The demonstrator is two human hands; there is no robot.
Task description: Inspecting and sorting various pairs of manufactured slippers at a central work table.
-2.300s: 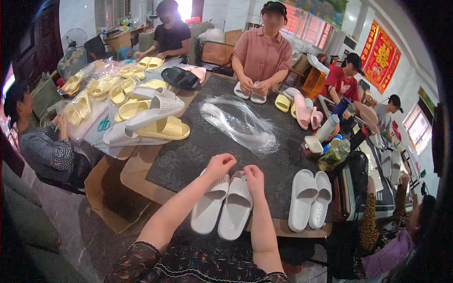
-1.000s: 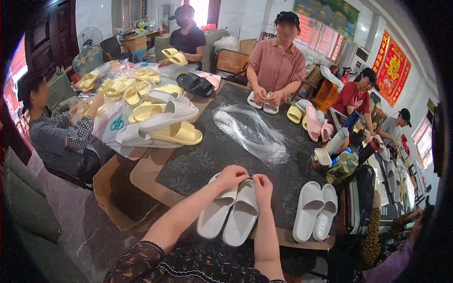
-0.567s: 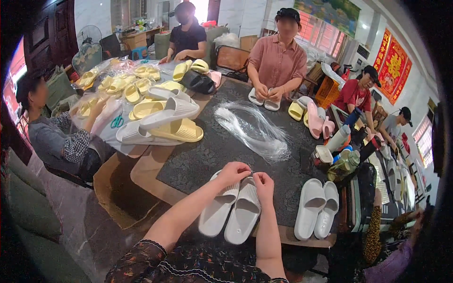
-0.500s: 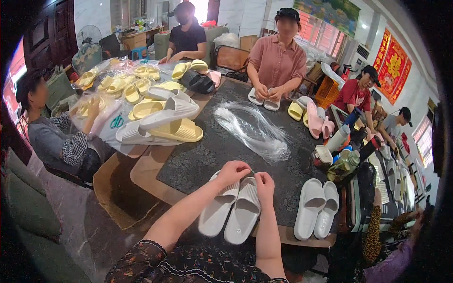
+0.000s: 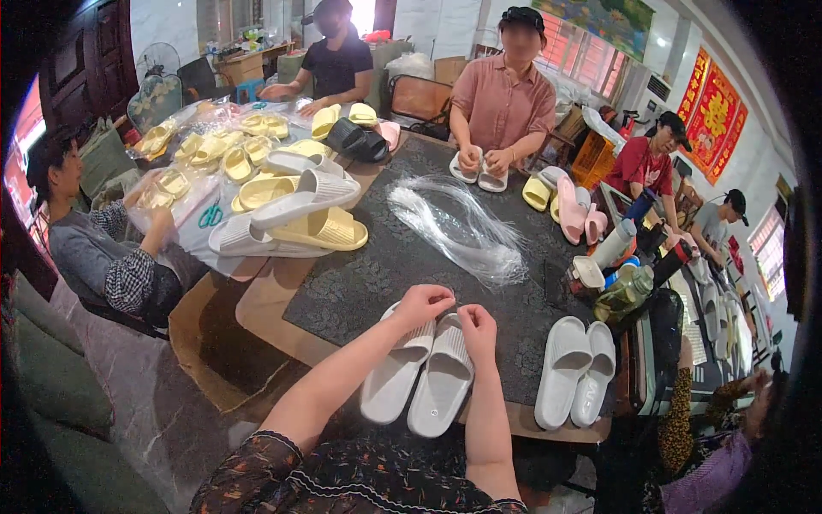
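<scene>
A pair of light grey slides lies at the table's front edge, toes pointing away from me: the left slide [image 5: 387, 390] and the right slide [image 5: 440, 394]. Over their toe ends, my left hand [image 5: 428, 307] and my right hand [image 5: 478, 329] are close together, each with fingertips pinched. Whatever is between the fingers is too thin to make out. Beyond them a loose bundle of clear plastic strands [image 5: 501, 264] is spread on the dark patterned table cover [image 5: 342, 291]. To my right sits another grey pair, a wider slide [image 5: 562, 390] beside a narrower one [image 5: 591, 398].
Yellow and grey slides [image 5: 321, 230] are piled at left near green scissors [image 5: 210, 216]. Bottles and jars [image 5: 623, 293] crowd the right side. Across the table a co-worker in a pink shirt [image 5: 505, 98] handles grey slides [image 5: 492, 176]; other people work around.
Both my hands have shifted slightly away from me, still pinched close together. The seated person at left has lowered a hand beside a bagged yellow pair. The far co-worker's hands have moved slightly.
</scene>
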